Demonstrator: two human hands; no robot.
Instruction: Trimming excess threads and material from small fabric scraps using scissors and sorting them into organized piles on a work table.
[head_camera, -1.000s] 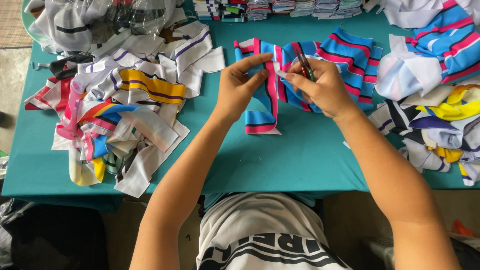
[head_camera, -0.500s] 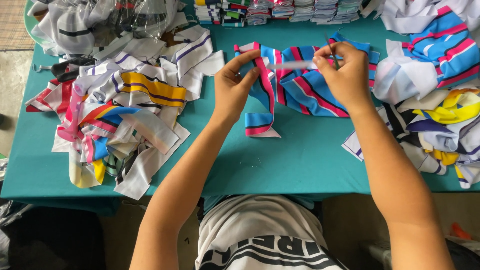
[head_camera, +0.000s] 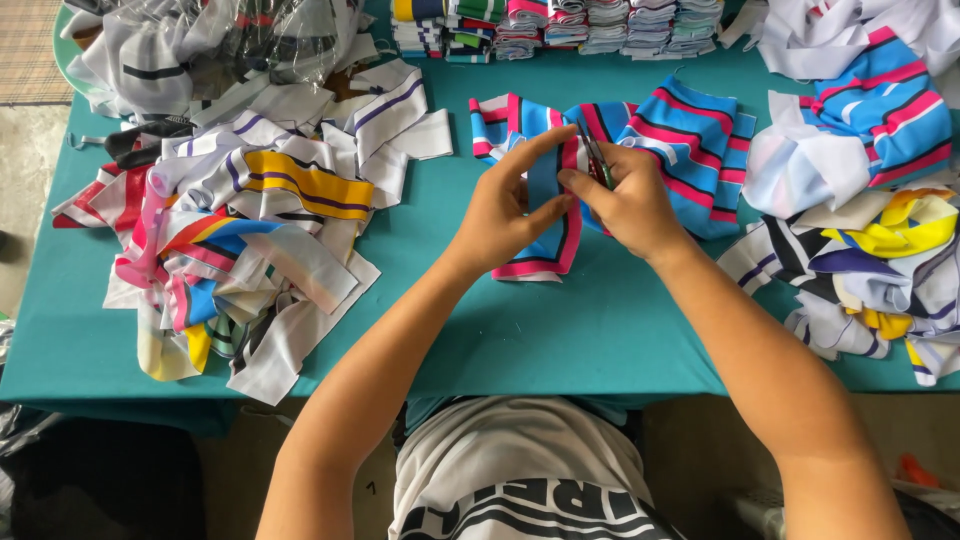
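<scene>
Pinching a blue-and-pink striped fabric piece (head_camera: 545, 200) mid-worktop, the left hand (head_camera: 505, 215) steadies it while the right hand (head_camera: 630, 205) grips small snips (head_camera: 597, 160). Folded stacks (head_camera: 560, 25) lie far; loose heaps (head_camera: 240, 220) left and right seemingly await handling.

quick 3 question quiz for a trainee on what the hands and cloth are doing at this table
1. True or false: both hands meet over the blue, pink and black striped cloth piece.
2. Which hand holds a thin dark tool? A) left hand B) right hand
3. Fill in: the folded stacks sit along the table's ____ edge.

Key: 1 true; 2 B; 3 far
</scene>
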